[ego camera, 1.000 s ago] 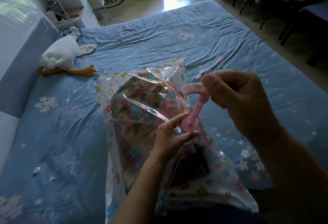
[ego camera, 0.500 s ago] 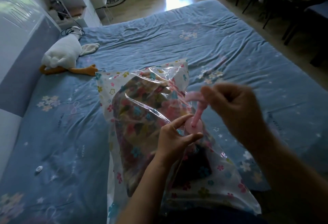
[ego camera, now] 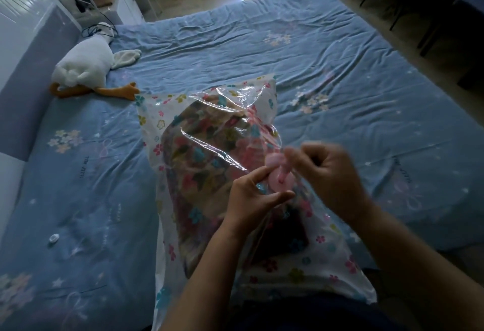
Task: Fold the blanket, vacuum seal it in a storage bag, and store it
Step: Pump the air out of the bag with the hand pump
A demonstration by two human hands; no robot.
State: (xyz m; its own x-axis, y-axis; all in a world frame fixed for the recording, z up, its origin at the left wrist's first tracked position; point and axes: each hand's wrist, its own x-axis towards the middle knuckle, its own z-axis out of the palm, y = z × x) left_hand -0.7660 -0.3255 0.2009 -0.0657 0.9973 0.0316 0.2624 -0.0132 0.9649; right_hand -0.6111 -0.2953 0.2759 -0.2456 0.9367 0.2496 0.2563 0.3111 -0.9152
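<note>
The left hand (ego camera: 251,195) pinches the rim of the pink valve (ego camera: 281,182) on the flowered storage bag (ego camera: 157,113), which lies on the blue bed sheet (ego camera: 340,81) with the folded blanket (ego camera: 199,163) inside. The right hand (ego camera: 331,173), blurred, curls round the pink pump (ego camera: 274,161) on that valve. Left of the bag lies a white cap (ego camera: 53,238); beyond the bag's far left corner, a plush goose (ego camera: 81,68).

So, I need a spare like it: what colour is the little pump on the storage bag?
The pump is pink, best seen in the head view.
</note>
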